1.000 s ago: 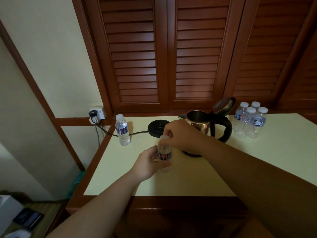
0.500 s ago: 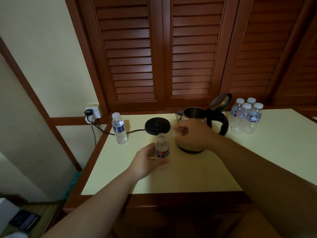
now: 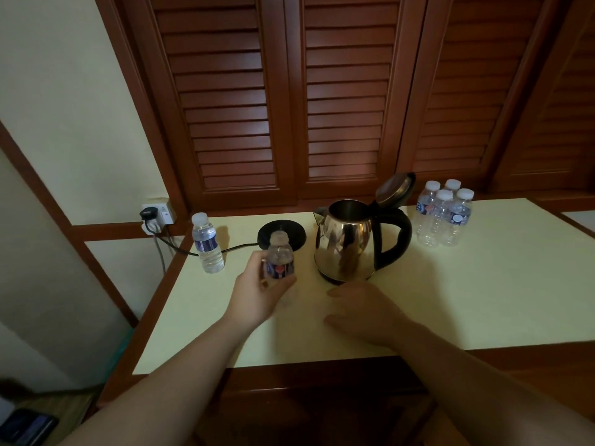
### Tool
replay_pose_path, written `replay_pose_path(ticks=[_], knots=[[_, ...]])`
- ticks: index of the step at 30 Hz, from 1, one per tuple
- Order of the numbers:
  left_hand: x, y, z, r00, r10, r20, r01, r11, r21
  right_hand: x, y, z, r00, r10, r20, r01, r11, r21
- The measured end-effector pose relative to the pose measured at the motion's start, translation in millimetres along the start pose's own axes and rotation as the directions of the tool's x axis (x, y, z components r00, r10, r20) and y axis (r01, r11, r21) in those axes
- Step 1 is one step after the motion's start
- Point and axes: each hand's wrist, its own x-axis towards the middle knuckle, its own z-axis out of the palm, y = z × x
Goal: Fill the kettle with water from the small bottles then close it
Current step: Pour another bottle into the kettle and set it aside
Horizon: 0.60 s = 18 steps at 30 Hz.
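Cream-topped worktop carries a steel kettle with its lid tipped back — off its black base. Four capped bottles cluster right of it. Left hand grips an uncapped small bottle upright; right hand lies loosely curled — whether it holds anything, I cannot tell.

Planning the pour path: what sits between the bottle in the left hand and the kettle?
Nothing: in the head view only bare tabletop separates the held bottle from the open kettle. The black base sits behind that gap.
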Motion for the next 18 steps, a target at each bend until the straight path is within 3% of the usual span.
replay_pose_path(ticks=[3, 7, 10, 18], knots=[[18.3, 17.9, -5.7, 0.999, 0.041, 0.020, -0.039, 0.997, -0.065, -8.8, 30.5, -8.3, 0.986, 0.139, -0.094, -0.138, 0.990, 0.015], [45.0, 43.4, -9.9, 0.992, 0.119, 0.035, -0.119, 0.993, -0.024, -16.2, 78.7, -12.2, 0.965, 0.248, -0.080, -0.259, 0.952, -0.163], [66.2, 60.9, -10.3, 0.981, 0.177, 0.076, -0.180, 0.983, 0.035, -25.2, 92.7, -17.3, 0.922, 0.382, -0.061, -0.384, 0.923, -0.020], [119.7, 89.7, -11.7, 0.931, 0.245, 0.272, -0.330, 0.881, 0.337, -30.2, 102.3, -2.1, 0.937, 0.345, 0.056, -0.340, 0.937, -0.084]])
